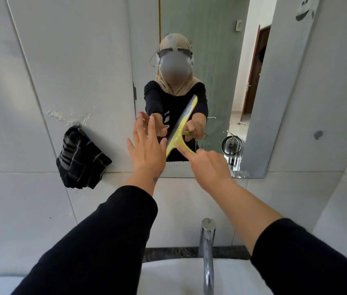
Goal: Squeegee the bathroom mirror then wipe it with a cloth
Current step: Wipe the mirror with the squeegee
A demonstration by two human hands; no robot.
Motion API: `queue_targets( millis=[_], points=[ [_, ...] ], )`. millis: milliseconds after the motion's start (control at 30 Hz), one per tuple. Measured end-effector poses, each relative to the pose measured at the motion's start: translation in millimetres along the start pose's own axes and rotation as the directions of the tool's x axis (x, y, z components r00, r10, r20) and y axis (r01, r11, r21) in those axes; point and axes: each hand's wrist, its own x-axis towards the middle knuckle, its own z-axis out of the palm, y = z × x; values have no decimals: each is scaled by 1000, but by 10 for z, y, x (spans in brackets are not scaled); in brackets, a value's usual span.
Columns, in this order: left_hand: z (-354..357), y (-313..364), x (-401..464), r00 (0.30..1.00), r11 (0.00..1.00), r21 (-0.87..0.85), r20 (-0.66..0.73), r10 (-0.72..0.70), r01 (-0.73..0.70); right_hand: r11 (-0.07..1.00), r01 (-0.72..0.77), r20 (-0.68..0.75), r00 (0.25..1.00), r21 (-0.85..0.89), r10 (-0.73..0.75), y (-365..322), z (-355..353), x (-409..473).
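A tall mirror [215, 60] hangs on the grey tiled wall above the sink. A yellow squeegee [179, 128] with a grey blade lies tilted against the lower glass, its blade running up to the right. My right hand [208, 165] is shut on its handle, index finger stretched along it. Beside the blade's lower end, my left hand [147, 150] is flat with fingers spread at the mirror's lower left edge, holding nothing. A dark striped cloth [81, 158] hangs on a wall hook to the left of the mirror.
A chrome tap [207, 252] rises over the white sink [179, 271] right below my arms. The mirror reflects a person in a headset, a small fan and an open door. A wall corner runs close on the right.
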Motion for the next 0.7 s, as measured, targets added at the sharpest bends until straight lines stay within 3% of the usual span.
queue_targets(
  millis=[333,700],
  points=[
    [249,395,-152,994,994,-6,0,111,-111,986,-132,-57,990,-102,126,749,73,-278],
    [572,571,-206,989,989,-27,-6,146,-147,935,-304,-150,931,184,332,1204,489,-506]
  ],
)
